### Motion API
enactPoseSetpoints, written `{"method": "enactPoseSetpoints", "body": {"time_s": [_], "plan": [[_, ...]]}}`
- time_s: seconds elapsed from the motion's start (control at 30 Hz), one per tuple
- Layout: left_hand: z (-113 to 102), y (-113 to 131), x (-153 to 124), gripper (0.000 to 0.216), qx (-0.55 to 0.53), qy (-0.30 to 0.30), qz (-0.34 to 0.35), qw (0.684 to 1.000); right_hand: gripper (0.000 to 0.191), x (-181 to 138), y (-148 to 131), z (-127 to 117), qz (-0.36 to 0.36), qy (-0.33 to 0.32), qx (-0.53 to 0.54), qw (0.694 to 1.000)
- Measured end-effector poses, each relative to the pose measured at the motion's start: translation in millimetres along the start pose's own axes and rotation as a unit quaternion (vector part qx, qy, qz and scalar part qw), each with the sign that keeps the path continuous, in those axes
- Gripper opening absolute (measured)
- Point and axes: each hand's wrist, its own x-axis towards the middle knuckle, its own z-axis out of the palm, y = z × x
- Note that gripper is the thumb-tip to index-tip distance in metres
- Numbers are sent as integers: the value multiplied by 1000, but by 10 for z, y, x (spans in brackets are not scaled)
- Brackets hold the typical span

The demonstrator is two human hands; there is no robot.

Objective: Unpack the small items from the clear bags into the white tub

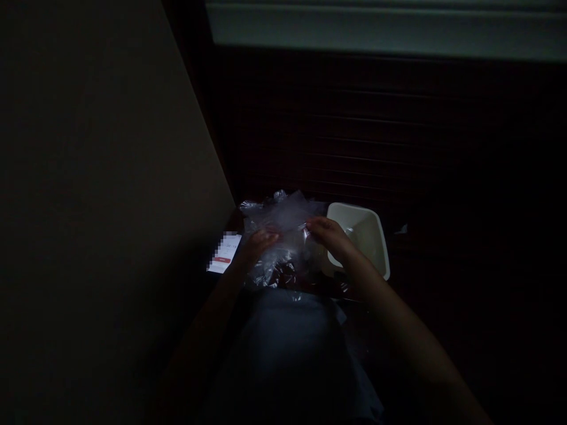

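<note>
The scene is very dark. A crumpled clear plastic bag (283, 227) lies on a dark surface in front of me. My left hand (258, 243) rests on the bag's left side with its fingers curled onto the plastic. My right hand (328, 234) grips the bag's right side, fingers pinched on the film. A white square bowl (370, 236) stands just right of the bag, partly behind my right hand. Something dark shows inside the bag near its lower edge; I cannot make out what it is.
A lit phone screen (225, 252) lies left of the bag. A pale wall (110, 177) fills the left side. Dark slatted panelling (376, 136) rises behind the surface. My clothed lap (287, 348) sits below the bag.
</note>
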Motion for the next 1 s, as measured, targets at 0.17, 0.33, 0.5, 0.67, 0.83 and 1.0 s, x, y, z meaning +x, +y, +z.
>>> {"method": "enactPoseSetpoints", "body": {"time_s": [0.17, 0.33, 0.5, 0.67, 0.83, 1.0], "plan": [[-14, 132, 4, 29, 52, -36, -23, 998, 24, -6, 31, -40, -10, -2, -16, 1000], [-54, 244, -1, 33, 47, -17, -39, 998, 25, -34, 5, -114, -15, -32, -70, 997], [-73, 197, 35, 31, -24, 17, -77, 997, 27, -54, 14, -197, -1, -51, -84, 995], [-110, 182, 46, 38, -71, 26, -91, 993, 26, -62, 9, -291, -6, -98, -57, 994], [-147, 226, 50, 30, -90, -11, -108, 990, 20, -42, -21, -360, -6, -74, -98, 992], [-182, 238, 64, 30, -88, -24, -126, 988, 18, -21, -17, -415, -24, -60, -99, 993]]}}
